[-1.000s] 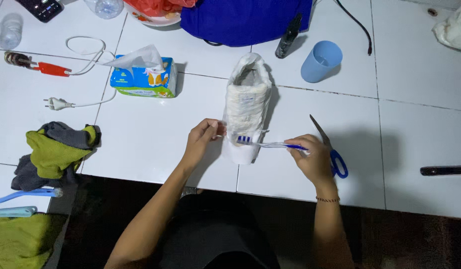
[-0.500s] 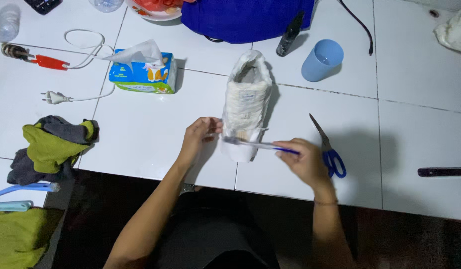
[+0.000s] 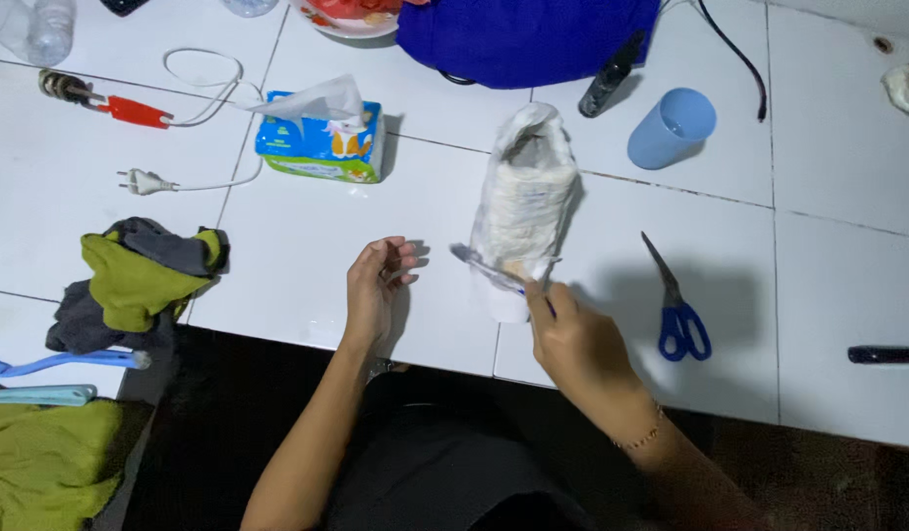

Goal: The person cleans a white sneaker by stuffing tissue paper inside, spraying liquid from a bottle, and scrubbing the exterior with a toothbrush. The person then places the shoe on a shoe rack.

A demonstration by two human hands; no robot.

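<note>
Right hand [image 3: 577, 339] — fingers closed on a toothbrush [image 3: 494, 273], its head against the near end of the white shoe [image 3: 521, 206] on the tabletop [image 3: 307, 246]. Left hand [image 3: 374, 290] — fingers loosely curled, empty, just left of the shoe. Scissors [image 3: 678, 313] lie to the right.

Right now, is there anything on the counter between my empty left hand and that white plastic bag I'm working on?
Nothing visible does. The left hand hovers open over bare white tile, and the white plastic bag lies just to its right. The right hand holds a thin stick-like item at the bag's near end. The scissors lie beyond the bag.
</note>
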